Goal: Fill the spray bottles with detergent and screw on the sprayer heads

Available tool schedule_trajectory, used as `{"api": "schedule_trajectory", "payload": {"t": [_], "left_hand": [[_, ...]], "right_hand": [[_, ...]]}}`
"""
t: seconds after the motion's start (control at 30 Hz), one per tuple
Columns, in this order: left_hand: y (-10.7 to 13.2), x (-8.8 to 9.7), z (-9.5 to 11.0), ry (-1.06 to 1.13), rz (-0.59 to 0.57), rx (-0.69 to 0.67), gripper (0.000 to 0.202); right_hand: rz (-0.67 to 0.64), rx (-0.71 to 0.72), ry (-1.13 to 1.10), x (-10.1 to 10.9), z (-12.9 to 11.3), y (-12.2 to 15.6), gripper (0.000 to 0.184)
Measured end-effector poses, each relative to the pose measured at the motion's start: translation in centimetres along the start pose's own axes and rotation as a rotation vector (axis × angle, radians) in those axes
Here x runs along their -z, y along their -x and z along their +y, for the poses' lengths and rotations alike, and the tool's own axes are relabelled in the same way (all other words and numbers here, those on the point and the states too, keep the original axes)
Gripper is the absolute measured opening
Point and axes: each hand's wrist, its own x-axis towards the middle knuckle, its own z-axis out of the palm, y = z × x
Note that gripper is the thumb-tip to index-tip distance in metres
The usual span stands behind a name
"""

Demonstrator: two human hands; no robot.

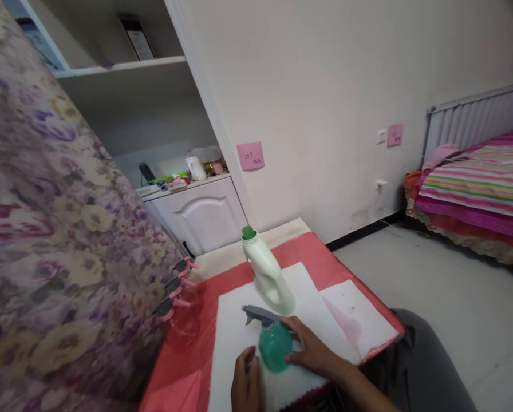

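A round spray bottle (276, 348) with green liquid and a grey trigger head stands on a white sheet in front of me. My right hand (310, 350) is closed around its right side, thumb in front and fingers behind. Just left of the bottle is my left hand (245, 380), its fingers stretched forward and loosely bent, holding nothing; whether it touches the bottle is hard to tell. Behind the spray bottle rises a pale green detergent jug (267, 272) with a handle and green inside its mouth.
Several clear spray bottles with pink-collared heads (179, 303) line the left side of the red-covered table (226, 286). A stained white paper (355, 315) lies at right. A floral curtain (67, 257) hangs close on the left; a cabinet (202, 217) and bed (475, 189) stand beyond.
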Motion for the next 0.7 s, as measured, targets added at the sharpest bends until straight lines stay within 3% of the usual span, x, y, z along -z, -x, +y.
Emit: {"api": "schedule_trajectory", "payload": {"t": [0.2, 0.4, 0.53, 0.6, 0.7], "left_hand": [[-0.3, 0.1, -1.2, -0.076, -0.151, -0.105, 0.046], [0.7, -0.2, -0.6, -0.134, -0.08, -0.17, 0.031], [-0.3, 0.6, -0.9, -0.212, -0.036, -0.249, 0.029], [-1.3, 0.8, -2.0, -0.308, -0.005, -0.291, 0.031], [-2.8, 0.9, -4.4, -0.525, 0.042, -0.361, 0.037]], "right_hand": [[-0.046, -0.028, -0.039, -0.4, 1.8, 1.0, 0.072], [-0.091, 0.0, -0.015, 0.2, 2.0, 0.8, 0.066], [-0.044, 0.002, 0.004, -0.2, 1.3, 1.3, 0.059], [0.002, -0.023, 0.028, -1.0, 0.9, 1.5, 0.065], [0.091, -0.041, 0.095, -2.7, 0.8, 1.5, 0.089]]}}
